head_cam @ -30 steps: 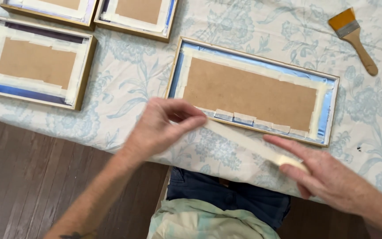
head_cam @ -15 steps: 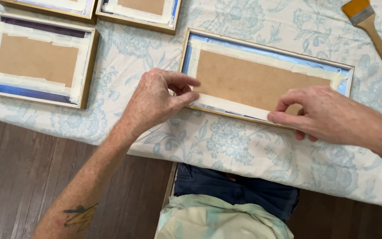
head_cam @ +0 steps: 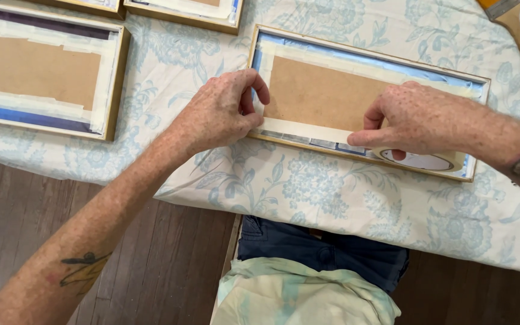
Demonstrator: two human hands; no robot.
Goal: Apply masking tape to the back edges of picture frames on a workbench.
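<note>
Tape strip's down now along the near edge of the long frame [head_cam: 368,99] on the worktop [head_cam: 308,192] — a second ago it hung in the air; my left hand [head_cam: 221,111] pinches its end at the corner, my right hand [head_cam: 419,120] grips the tape roll [head_cam: 425,160], fingers pressing

Table's covered with a pale floral cloth [head_cam: 308,192] hanging over dark wood flooring [head_cam: 25,204]. On it: a long gold-edged frame [head_cam: 356,96] face down, another frame [head_cam: 46,75] left, two more up top, plus a paintbrush [head_cam: 516,27].
</note>
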